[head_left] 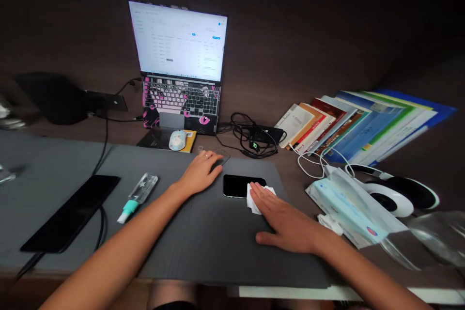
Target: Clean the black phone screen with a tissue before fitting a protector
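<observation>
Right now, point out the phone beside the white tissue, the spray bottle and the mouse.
Phone (235, 186): head view, left part of its screen.
Spray bottle (144, 188): head view, clear body.
Mouse (178, 140): head view, top shell.

Black rectangular glass-fronted smartphone (236, 186) flat on smooth grey mat (218, 242), screen up, dark. Crumpled white paper tissue (253, 206) overlaps its right end.

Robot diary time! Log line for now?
right hand: on white tissue, over phone end; left hand: at clear thin item; laptop: open, lit

White tissue (255, 205) – grey desk mat (214, 247)
</observation>
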`<action>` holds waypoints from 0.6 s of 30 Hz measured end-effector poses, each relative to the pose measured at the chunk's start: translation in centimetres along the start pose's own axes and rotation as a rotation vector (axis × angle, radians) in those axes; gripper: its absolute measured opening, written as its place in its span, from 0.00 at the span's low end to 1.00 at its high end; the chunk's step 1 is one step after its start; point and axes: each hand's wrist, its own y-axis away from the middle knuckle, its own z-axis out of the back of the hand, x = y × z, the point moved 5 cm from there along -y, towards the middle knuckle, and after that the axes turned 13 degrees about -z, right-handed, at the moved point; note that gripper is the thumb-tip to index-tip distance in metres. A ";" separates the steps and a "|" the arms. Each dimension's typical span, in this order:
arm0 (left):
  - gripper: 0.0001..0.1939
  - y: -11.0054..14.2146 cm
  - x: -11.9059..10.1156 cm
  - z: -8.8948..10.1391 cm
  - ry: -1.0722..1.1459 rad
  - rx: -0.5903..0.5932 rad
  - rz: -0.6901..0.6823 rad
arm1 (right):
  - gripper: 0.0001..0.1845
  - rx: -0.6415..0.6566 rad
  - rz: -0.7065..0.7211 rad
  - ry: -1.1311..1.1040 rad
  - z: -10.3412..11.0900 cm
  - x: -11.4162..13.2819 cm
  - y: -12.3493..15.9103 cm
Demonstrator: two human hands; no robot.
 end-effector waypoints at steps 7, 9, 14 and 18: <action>0.22 0.0 0.2 0.4 -0.054 0.000 0.048 | 0.59 0.015 0.063 0.019 0.2 3.5 -3.0; 0.25 0.2 -0.2 0.4 -0.102 0.024 0.099 | 0.59 -0.008 0.072 0.018 0.1 4.3 -3.6; 0.31 0.7 -0.9 -0.1 -0.195 0.106 0.177 | 0.53 -0.041 0.108 0.012 0.6 5.1 -4.9; 0.35 1.0 -0.4 -0.5 -0.228 0.087 0.148 | 0.36 -0.089 0.200 0.018 1.7 4.4 -5.6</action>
